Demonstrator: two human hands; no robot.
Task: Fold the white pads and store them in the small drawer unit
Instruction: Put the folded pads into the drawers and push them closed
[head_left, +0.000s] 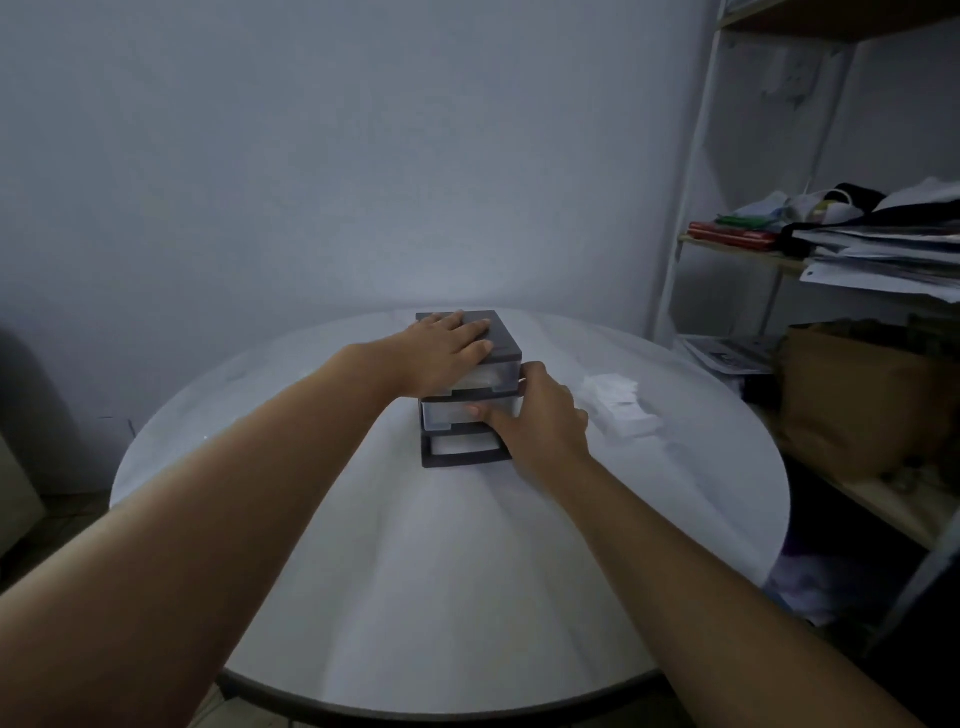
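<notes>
A small drawer unit (498, 340) with a dark grey frame and three clear drawers stands at the middle of the round white table (447, 571). My left hand (447, 348) lies flat on its top, fingers spread. My right hand (540, 421) is at the unit's right front, thumb on the front of the middle drawer (447, 413) and fingers round its right side. The drawers look pushed in. White pads (621, 405) lie in a loose pile on the table just right of the unit.
A white metal shelf rack (691, 208) stands at the right with stacked papers (883, 254), a red folder and a cardboard box (852, 395). A plain wall runs behind the table. A dark shape sits at the far left.
</notes>
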